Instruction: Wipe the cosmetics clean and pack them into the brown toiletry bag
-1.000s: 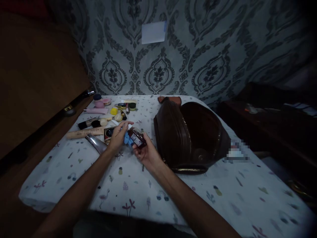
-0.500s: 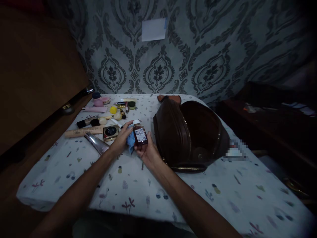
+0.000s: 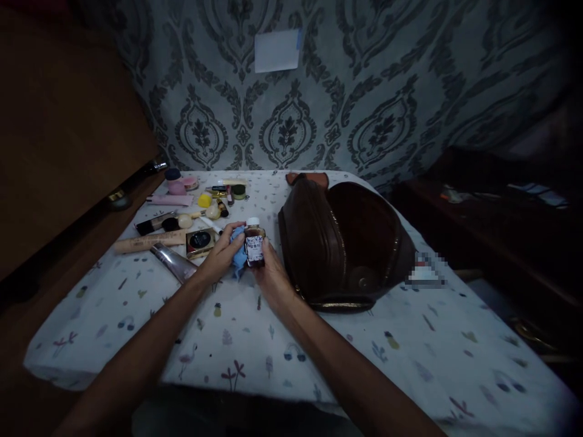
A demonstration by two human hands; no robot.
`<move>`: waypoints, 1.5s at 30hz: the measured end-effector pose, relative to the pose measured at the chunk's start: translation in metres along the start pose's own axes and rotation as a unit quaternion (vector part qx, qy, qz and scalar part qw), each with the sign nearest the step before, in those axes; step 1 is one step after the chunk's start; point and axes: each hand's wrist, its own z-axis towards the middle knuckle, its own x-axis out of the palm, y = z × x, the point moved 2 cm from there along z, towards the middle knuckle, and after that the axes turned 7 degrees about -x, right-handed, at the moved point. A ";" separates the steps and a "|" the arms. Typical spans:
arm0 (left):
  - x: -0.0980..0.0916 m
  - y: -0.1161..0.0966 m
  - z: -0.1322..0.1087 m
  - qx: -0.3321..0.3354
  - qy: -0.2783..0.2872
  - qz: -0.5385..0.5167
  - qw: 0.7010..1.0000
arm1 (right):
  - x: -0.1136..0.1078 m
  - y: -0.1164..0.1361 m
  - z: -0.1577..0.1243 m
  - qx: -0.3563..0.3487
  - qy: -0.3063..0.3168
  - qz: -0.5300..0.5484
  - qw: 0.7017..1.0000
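Note:
A small dark bottle (image 3: 255, 247) with a white cap and a printed label stands nearly upright in my right hand (image 3: 272, 276), whose fingers are closed around its right side and base. My left hand (image 3: 223, 252) is closed on a crumpled blue cloth (image 3: 238, 258), pressed up close to the bottle's left side. To the right of both hands lies a brown leather bag (image 3: 314, 249), unzipped, its dark inside showing. Left of my hands are a black-and-gold compact (image 3: 199, 242) and a silver tube (image 3: 173, 261).
The table wears a white printed cloth (image 3: 136, 358). Toward the back left lie a pink jar (image 3: 175, 184), a pink tube (image 3: 169, 201), a yellow sponge (image 3: 204, 199), several brushes and a long beige tube (image 3: 148, 241). Behind the bag is a brown case (image 3: 321, 180).
The bottle has turned more upright, its label facing me more squarely. Both hands stay close together; the whole view has shifted slightly.

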 end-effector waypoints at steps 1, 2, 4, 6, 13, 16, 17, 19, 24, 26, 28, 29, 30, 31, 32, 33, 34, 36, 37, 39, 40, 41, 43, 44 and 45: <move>0.001 0.001 -0.001 -0.002 0.009 0.004 1.000 | -0.001 0.000 0.002 -0.008 -0.006 -0.002 1.000; 0.003 0.002 -0.002 -0.005 0.020 0.006 1.000 | -0.002 0.000 0.003 -0.011 -0.010 -0.002 1.000; 0.006 0.003 -0.004 -0.011 0.052 0.011 0.999 | -0.005 0.000 0.005 -0.011 -0.016 -0.002 1.000; 0.008 0.004 -0.006 -0.016 0.078 0.022 0.997 | -0.009 -0.001 0.006 -0.012 -0.029 -0.004 0.999; 0.011 0.007 -0.006 0.002 0.108 0.073 0.991 | -0.019 -0.010 0.011 -0.024 -0.072 -0.001 0.997; 0.012 0.006 -0.006 0.016 0.090 0.116 0.989 | -0.018 -0.013 0.011 -0.007 -0.087 0.020 0.996; 0.013 0.005 -0.007 0.021 0.077 0.134 0.988 | -0.017 -0.014 0.010 0.004 -0.089 0.026 0.996; 0.013 0.003 -0.008 0.031 0.046 0.171 0.984 | -0.013 -0.013 0.008 0.026 -0.073 0.030 0.997; 0.012 -0.001 -0.009 0.040 -0.007 0.229 0.973 | 0.001 -0.003 -0.001 0.019 0.027 0.015 0.999; 0.011 0.000 -0.009 0.049 -0.028 0.230 0.972 | 0.006 0.003 -0.005 -0.006 0.059 -0.001 0.998; 0.011 0.001 -0.009 0.066 -0.053 0.233 0.969 | 0.009 0.006 -0.008 -0.022 0.082 -0.014 0.996; 0.011 0.001 -0.009 0.076 -0.065 0.237 0.966 | 0.010 0.007 -0.009 -0.030 0.091 -0.017 0.995; 0.011 0.001 -0.009 0.086 -0.075 0.241 0.964 | 0.011 0.008 -0.010 -0.037 0.098 -0.018 0.994; 0.011 0.000 -0.009 0.093 -0.083 0.247 0.961 | 0.011 0.008 -0.010 -0.044 0.103 -0.020 0.994; 0.011 -0.001 -0.010 0.099 -0.089 0.252 0.959 | 0.011 0.008 -0.011 -0.050 0.108 -0.024 0.993; 0.012 -0.002 -0.010 0.104 -0.093 0.255 0.957 | 0.011 0.007 -0.011 -0.056 0.113 -0.030 0.992; 0.013 -0.004 -0.011 0.108 -0.097 0.259 0.955 | 0.011 0.007 -0.012 -0.062 0.118 -0.040 0.990; 0.014 -0.008 -0.013 0.118 -0.107 0.262 0.952 | 0.009 0.007 -0.013 -0.078 0.126 -0.070 0.986; 0.015 -0.010 -0.014 0.122 -0.114 0.263 0.950 | 0.008 0.007 -0.013 -0.086 0.127 -0.092 0.984; 0.015 -0.012 -0.015 0.122 -0.133 0.254 0.950 | 0.006 0.009 -0.015 -0.091 0.123 -0.147 0.977; 0.014 -0.013 -0.016 0.116 -0.140 0.246 0.952 | 0.005 0.009 -0.016 -0.085 0.121 -0.175 0.973; 0.014 -0.013 -0.017 0.106 -0.146 0.236 0.955 | 0.005 0.010 -0.017 -0.078 0.120 -0.199 0.969; 0.013 -0.012 -0.017 0.080 -0.145 0.208 0.964 | 0.004 0.013 -0.020 -0.078 0.116 -0.229 0.963; 0.014 -0.012 -0.017 0.069 -0.142 0.193 0.968 | 0.004 0.014 -0.021 -0.088 0.111 -0.237 0.961; 0.014 -0.012 -0.017 0.061 -0.141 0.179 0.972 | 0.003 0.016 -0.023 -0.101 0.104 -0.243 0.959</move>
